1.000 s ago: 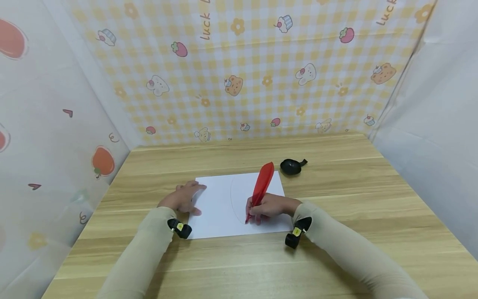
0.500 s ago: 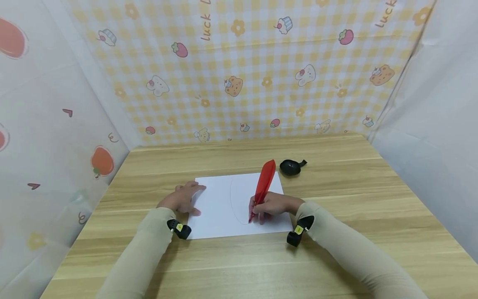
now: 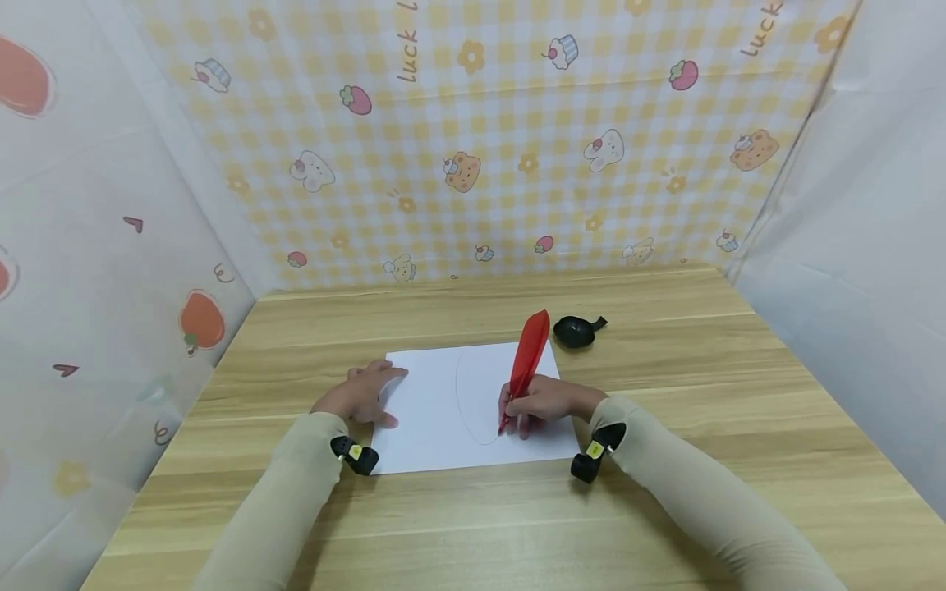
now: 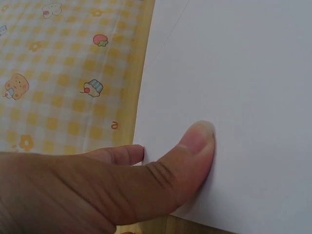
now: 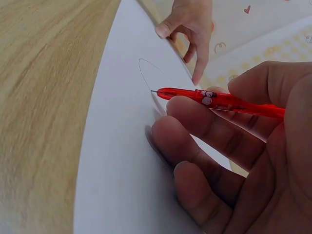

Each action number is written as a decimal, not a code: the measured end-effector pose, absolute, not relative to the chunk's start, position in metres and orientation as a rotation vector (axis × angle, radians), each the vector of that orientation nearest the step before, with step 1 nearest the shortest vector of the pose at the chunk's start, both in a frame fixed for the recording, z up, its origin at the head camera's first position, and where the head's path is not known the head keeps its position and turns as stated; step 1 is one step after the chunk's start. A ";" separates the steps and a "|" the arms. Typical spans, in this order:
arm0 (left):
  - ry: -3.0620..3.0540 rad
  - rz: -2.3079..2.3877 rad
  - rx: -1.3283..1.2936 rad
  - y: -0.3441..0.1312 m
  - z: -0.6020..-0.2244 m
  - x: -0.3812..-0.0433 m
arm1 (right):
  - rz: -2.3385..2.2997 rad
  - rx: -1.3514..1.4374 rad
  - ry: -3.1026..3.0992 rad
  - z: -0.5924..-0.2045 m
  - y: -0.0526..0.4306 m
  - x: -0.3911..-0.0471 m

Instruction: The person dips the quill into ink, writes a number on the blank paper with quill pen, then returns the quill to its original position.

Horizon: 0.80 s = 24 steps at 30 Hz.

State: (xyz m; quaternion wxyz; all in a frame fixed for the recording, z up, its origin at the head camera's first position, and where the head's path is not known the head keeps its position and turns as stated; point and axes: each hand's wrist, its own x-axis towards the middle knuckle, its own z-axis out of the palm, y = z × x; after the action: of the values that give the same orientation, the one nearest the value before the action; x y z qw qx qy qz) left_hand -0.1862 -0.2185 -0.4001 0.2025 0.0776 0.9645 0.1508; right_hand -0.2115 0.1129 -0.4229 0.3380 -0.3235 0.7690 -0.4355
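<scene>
A white sheet of paper (image 3: 424, 414) lies on the wooden table. My right hand (image 3: 543, 400) grips a red pen (image 5: 185, 95) with a feather-shaped top, seen upright and tilted in the head view. The pen's fine tip touches the paper at the end of a thin curved line (image 3: 458, 402). The line runs down from near the sheet's top edge and bends right at the bottom. At the sheet's left edge rests my left hand (image 3: 362, 396). Its thumb (image 4: 192, 151) lies on the paper and its fingers spread along the edge.
A black rounded thing with a short tail (image 3: 574, 332) lies just beyond the paper's upper right corner. Behind the table (image 3: 480, 525) hangs a yellow checked cloth (image 3: 443, 123). White sheeting (image 3: 850, 180) flanks it on the right, and printed white sheeting (image 3: 89, 287) on the left.
My right hand and the pen have moved a little right and up across the paper. The curved line has grown along its bottom bend. My left hand has stayed in place.
</scene>
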 end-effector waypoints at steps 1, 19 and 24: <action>2.692 0.422 0.218 -0.218 -0.400 -0.186 | -1.137 -0.837 2.002 -0.423 0.113 -0.212; 2.679 0.416 0.208 -0.216 -0.399 -0.186 | -1.194 -0.819 2.014 -0.425 0.116 -0.219; 2.683 0.416 0.203 -0.218 -0.400 -0.187 | -1.197 -0.819 2.008 -0.424 0.115 -0.221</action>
State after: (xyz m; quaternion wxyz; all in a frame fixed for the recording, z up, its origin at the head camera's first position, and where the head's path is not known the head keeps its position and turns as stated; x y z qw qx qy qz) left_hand -0.1867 -0.2182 -0.4003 0.2082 0.0731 0.9639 0.1493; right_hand -0.2209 0.1151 -0.4243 0.3263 -0.3125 0.7662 -0.4570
